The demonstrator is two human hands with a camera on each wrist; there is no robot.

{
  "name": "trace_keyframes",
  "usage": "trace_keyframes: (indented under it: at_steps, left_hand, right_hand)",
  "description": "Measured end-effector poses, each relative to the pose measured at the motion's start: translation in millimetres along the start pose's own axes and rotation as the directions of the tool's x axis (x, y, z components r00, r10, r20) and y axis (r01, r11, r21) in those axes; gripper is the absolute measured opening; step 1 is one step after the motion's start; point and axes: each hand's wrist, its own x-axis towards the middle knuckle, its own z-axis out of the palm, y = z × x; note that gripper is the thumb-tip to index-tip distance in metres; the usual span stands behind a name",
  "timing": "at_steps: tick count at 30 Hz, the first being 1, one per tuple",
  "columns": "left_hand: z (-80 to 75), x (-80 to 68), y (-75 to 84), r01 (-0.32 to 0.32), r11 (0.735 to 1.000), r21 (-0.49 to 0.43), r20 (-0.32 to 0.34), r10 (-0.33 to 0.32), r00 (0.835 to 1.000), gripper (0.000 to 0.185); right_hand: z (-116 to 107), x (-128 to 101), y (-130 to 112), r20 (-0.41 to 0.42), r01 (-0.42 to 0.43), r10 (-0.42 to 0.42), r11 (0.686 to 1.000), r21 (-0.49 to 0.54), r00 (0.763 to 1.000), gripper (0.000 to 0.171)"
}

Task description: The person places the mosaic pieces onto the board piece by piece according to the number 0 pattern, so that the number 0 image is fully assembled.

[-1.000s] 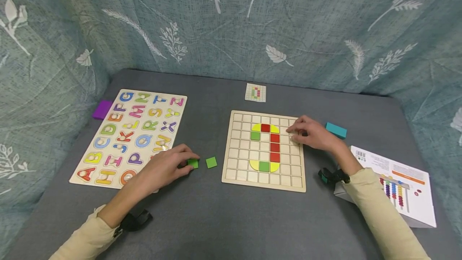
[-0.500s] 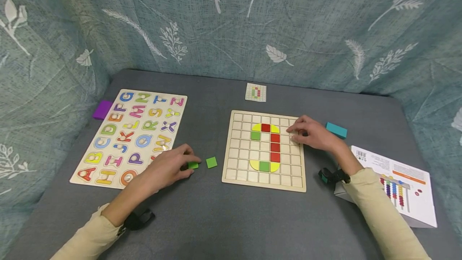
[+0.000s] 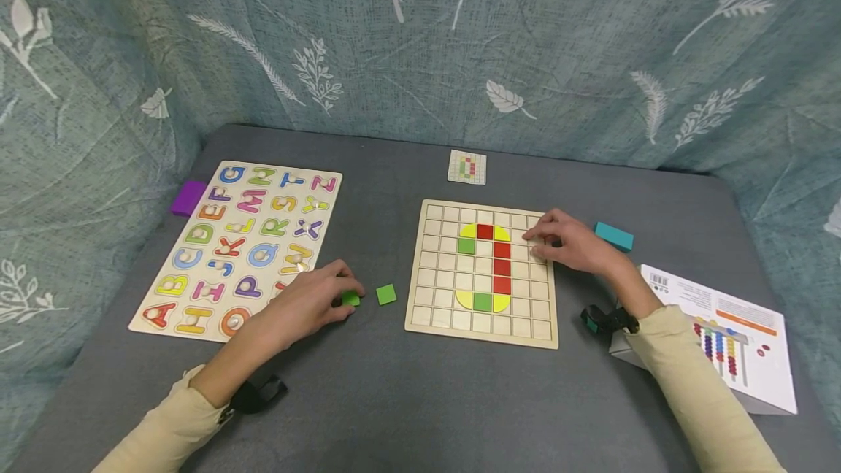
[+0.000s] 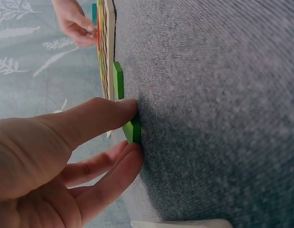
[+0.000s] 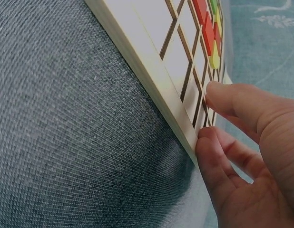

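My left hand [image 3: 314, 303] is low over the table beside the letter board. Its thumb and fingertips pinch a green square tile [image 4: 133, 130] by opposite edges, and the tile lies on the cloth. A second green tile [image 3: 386, 294] lies flat just to the right. The wooden grid board [image 3: 434, 316] carries red tiles [image 3: 502, 268], green tiles [image 3: 482, 302] and yellow rounded tiles [image 3: 464, 299] in a ring shape with a gap on its left side. On the board's right edge rests my right hand [image 3: 570, 241], its fingers loosely bent with nothing between them.
A small pattern card [image 3: 467, 167] lies behind the grid board. At left is the alphabet puzzle board [image 3: 276, 199], with a purple block [image 3: 188, 198] beside it. A teal block [image 3: 614, 236] and a white printed box [image 3: 765, 356] sit at right. Patterned cloth [image 3: 407, 57] hangs behind.
The left hand has stayed at the green tile, its fingers shifting slightly to the right around it. The right hand and the tiles on the board have not moved.
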Motion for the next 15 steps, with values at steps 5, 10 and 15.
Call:
trace_keyframes:
  at_steps: [5, 10, 15]
  left_hand:
    - [-1.2, 4.2, 1.4, -0.002, 1.0, 0.001, 0.005, 0.002, 1.0, 0.022]
    - [-3.3, 10.5, 3.9, -0.044, 0.999, -0.012, -0.004, 0.043, 0.999, 0.02]
    - [-8.7, 17.1, 8.7, -0.077, 0.996, -0.048, -0.012, 0.077, 0.997, 0.021]
  right_hand:
    - [-1, -1, 0, 0.002, 0.0, 0.0, 1.0, -0.002, 1.0, 0.027]
    - [-1, 0, 1, 0.007, -0.005, 0.005, 1.0, 0.005, 1.0, 0.027]
    - [-2, 0, 1, 0.004, -0.006, 0.006, 1.0, 0.005, 1.0, 0.027]
